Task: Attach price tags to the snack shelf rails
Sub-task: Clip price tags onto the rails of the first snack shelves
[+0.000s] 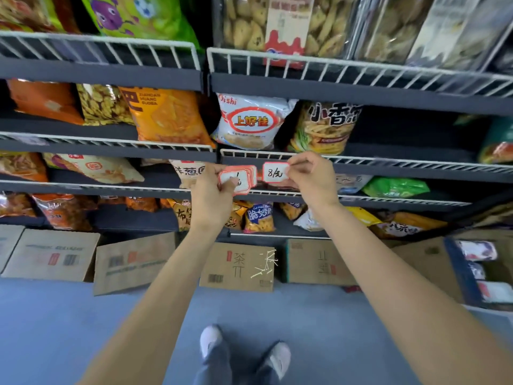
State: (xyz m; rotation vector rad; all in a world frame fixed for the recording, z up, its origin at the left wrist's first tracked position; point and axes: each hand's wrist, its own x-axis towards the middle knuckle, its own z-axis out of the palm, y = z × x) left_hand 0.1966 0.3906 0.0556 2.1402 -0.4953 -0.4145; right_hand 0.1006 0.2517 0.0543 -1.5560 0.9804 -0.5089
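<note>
At shelf rail (388, 169), tag (273, 172) in right grip (312, 176)

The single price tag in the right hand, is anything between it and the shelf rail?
Nothing visible. The right hand pinches the price tag by its right edge, in front of the dark shelf rail. The left hand holds the tag stack off to the left.

Shelves (361, 168) fill the upper half, bags (249, 120) standing on each tier behind wire rails (111, 140). At centre, the left hand (213, 187) holds a tag stack (238, 180); the right hand (311, 176), at 3 o'clock from it, pinches one tag (274, 172) against the rail. Boxes (236, 266) sit on the floor (55, 329) below, shoes (211, 340) at 6 o'clock.
</note>
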